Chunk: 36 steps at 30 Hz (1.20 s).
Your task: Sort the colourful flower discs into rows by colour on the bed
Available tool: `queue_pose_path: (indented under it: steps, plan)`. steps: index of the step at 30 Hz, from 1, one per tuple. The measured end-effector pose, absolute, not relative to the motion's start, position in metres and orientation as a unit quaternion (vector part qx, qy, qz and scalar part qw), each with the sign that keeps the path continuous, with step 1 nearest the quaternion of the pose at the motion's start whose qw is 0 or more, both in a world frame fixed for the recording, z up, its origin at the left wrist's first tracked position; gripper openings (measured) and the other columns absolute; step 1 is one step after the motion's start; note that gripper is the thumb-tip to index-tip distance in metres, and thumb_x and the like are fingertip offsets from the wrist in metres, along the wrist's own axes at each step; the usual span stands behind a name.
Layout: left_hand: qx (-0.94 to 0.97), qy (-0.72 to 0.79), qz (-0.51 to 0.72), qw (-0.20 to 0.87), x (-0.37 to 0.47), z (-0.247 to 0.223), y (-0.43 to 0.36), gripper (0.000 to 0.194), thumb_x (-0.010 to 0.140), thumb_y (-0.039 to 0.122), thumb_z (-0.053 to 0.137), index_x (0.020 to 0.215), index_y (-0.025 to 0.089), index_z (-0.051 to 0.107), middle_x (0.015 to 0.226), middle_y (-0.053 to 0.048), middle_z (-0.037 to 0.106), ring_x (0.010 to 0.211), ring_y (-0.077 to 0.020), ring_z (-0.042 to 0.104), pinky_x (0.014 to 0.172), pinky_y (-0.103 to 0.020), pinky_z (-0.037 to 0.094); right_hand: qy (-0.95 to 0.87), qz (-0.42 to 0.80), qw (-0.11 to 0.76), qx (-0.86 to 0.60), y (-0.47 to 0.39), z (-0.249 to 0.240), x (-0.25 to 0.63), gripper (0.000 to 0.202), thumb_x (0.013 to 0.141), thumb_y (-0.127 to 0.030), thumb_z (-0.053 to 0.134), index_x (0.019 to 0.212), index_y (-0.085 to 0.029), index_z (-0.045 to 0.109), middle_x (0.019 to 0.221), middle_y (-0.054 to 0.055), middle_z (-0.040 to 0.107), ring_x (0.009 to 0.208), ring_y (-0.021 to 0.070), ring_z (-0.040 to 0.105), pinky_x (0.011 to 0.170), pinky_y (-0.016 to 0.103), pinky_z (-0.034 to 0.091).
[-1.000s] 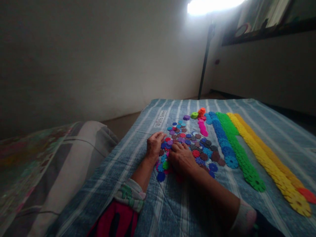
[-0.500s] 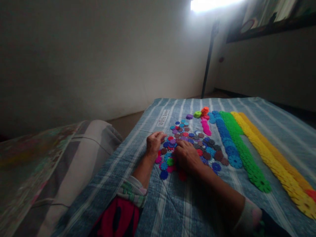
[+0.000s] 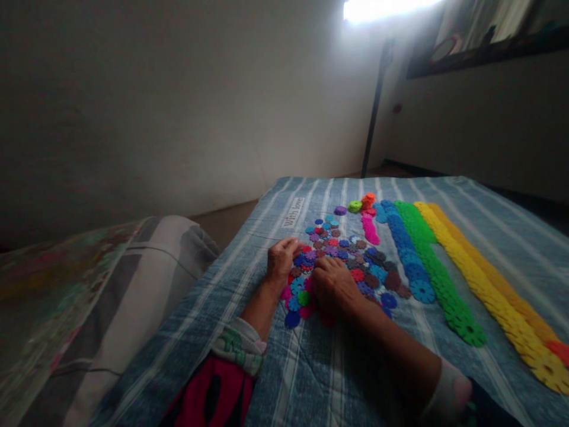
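Note:
A loose heap of notched discs (image 3: 333, 242) in blue, purple, brown, red and pink lies on the striped cloth (image 3: 311, 379). At the heap's left edge is my left hand (image 3: 281, 258), its fingers bent toward the thumb; whether anything is between them is too small to tell. My right hand (image 3: 333, 283) rests on the near part of the heap with fingers curled down, and its fingertips are hidden. A green disc (image 3: 304, 298) and a dark blue disc (image 3: 292, 319) lie between my hands and nearer to me.
Overlapping rows of blue (image 3: 406, 252), green (image 3: 431, 267) and yellow discs (image 3: 493, 293) run along the right. Pink discs (image 3: 370, 229) and an orange pile (image 3: 368, 200) lie further back. A lamp stand (image 3: 374, 112) rises behind the bed.
My left hand has shifted slightly right, and my right hand slightly left and toward me. The green and dark blue discs near my hands sit a little further left and nearer.

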<state>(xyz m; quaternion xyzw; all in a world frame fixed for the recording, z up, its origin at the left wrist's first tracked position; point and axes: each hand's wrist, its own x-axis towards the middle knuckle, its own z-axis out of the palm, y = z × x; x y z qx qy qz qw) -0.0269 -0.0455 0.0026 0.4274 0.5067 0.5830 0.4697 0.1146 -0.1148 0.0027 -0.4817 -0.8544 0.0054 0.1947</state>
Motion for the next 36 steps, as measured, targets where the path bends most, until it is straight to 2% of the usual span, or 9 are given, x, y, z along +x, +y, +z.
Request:
queue_pose_path:
  steps: [5, 10, 14, 17, 20, 24, 28, 32, 36]
  plan:
    - [0.434, 0.504, 0.578, 0.473, -0.027, 0.003, -0.045, 0.023, 0.068, 0.031, 0.069, 0.083, 0.013, 0.068, 0.076, -0.008, 0.073, 0.079, -0.0206, 0.070, 0.083, -0.035, 0.054, -0.851, 0.021, 0.217, -0.478, -0.119, 0.003, 0.111, 0.015, 0.089, -0.018, 0.052, 0.084, -0.017, 0.066, 0.095, 0.008, 0.065, 0.092, 0.0215, 0.055, 0.087, 0.034, 0.041]
    - [0.448, 0.505, 0.573, 0.465, -0.029, 0.001, -0.044, 0.027, 0.066, 0.035, 0.069, 0.084, 0.013, 0.069, 0.077, -0.007, 0.074, 0.078, -0.0199, 0.070, 0.082, -0.034, 0.053, -0.828, 0.032, 0.234, -0.508, -0.107, 0.011, 0.130, 0.021, 0.090, -0.015, 0.048, 0.083, -0.022, 0.067, 0.098, 0.003, 0.067, 0.089, 0.0156, 0.058, 0.079, 0.024, 0.043]
    - [0.454, 0.502, 0.573, 0.462, -0.030, -0.001, -0.042, 0.029, 0.064, 0.035, 0.070, 0.084, 0.013, 0.069, 0.077, -0.007, 0.074, 0.078, -0.0199, 0.069, 0.081, -0.033, 0.053, -0.761, 0.010, 0.219, -0.611, -0.084, 0.024, 0.185, 0.024, 0.087, -0.011, 0.047, 0.081, -0.017, 0.069, 0.097, 0.007, 0.066, 0.086, 0.0166, 0.059, 0.071, 0.024, 0.041]
    - [0.463, 0.509, 0.562, 0.459, -0.030, 0.000, -0.041, 0.029, 0.064, 0.036, 0.070, 0.082, 0.013, 0.069, 0.078, -0.007, 0.074, 0.079, -0.0203, 0.069, 0.081, -0.033, 0.052, -0.700, -0.016, 0.183, -0.690, -0.071, 0.032, 0.228, 0.026, 0.086, -0.009, 0.045, 0.076, -0.012, 0.069, 0.092, 0.014, 0.065, 0.084, 0.0211, 0.060, 0.068, 0.027, 0.039]
    - [0.464, 0.516, 0.557, 0.457, -0.030, 0.001, -0.041, 0.030, 0.063, 0.037, 0.070, 0.083, 0.014, 0.069, 0.078, -0.007, 0.074, 0.079, -0.0203, 0.069, 0.081, -0.032, 0.052, -0.673, -0.022, 0.143, -0.725, -0.062, 0.034, 0.250, 0.026, 0.085, -0.010, 0.046, 0.078, -0.012, 0.071, 0.093, 0.015, 0.065, 0.082, 0.0213, 0.061, 0.064, 0.027, 0.037]
    - [0.463, 0.522, 0.552, 0.456, -0.029, 0.002, -0.042, 0.030, 0.063, 0.036, 0.069, 0.083, 0.015, 0.069, 0.078, -0.006, 0.074, 0.079, -0.0208, 0.068, 0.079, -0.031, 0.052, -0.670, -0.014, 0.106, -0.735, -0.051, 0.032, 0.253, 0.024, 0.083, -0.010, 0.049, 0.085, -0.014, 0.072, 0.097, 0.013, 0.067, 0.087, 0.0196, 0.062, 0.066, 0.024, 0.037]
    - [0.467, 0.525, 0.551, 0.450, -0.029, 0.004, -0.043, 0.028, 0.062, 0.035, 0.069, 0.082, 0.015, 0.070, 0.077, -0.005, 0.074, 0.079, -0.0202, 0.068, 0.079, -0.030, 0.051, -0.670, -0.006, 0.091, -0.737, -0.046, 0.028, 0.250, 0.022, 0.084, -0.011, 0.050, 0.081, -0.014, 0.072, 0.094, 0.014, 0.069, 0.087, 0.0218, 0.064, 0.068, 0.025, 0.040]
    - [0.469, 0.528, 0.552, 0.442, -0.029, 0.004, -0.044, 0.027, 0.063, 0.035, 0.069, 0.081, 0.015, 0.070, 0.076, -0.004, 0.074, 0.079, -0.0200, 0.068, 0.080, -0.030, 0.052, -0.685, 0.012, 0.115, -0.719, -0.054, 0.024, 0.254, 0.022, 0.084, -0.016, 0.052, 0.087, -0.017, 0.074, 0.096, 0.014, 0.070, 0.089, 0.0236, 0.065, 0.070, 0.027, 0.043]
    - [0.462, 0.522, 0.561, 0.448, -0.027, 0.004, -0.044, 0.028, 0.062, 0.034, 0.070, 0.082, 0.014, 0.070, 0.075, -0.005, 0.074, 0.080, -0.0210, 0.069, 0.081, -0.032, 0.053, -0.738, 0.063, 0.162, -0.652, -0.078, 0.022, 0.259, 0.017, 0.081, -0.020, 0.059, 0.088, -0.022, 0.075, 0.092, 0.007, 0.070, 0.081, 0.0185, 0.065, 0.068, 0.023, 0.043]
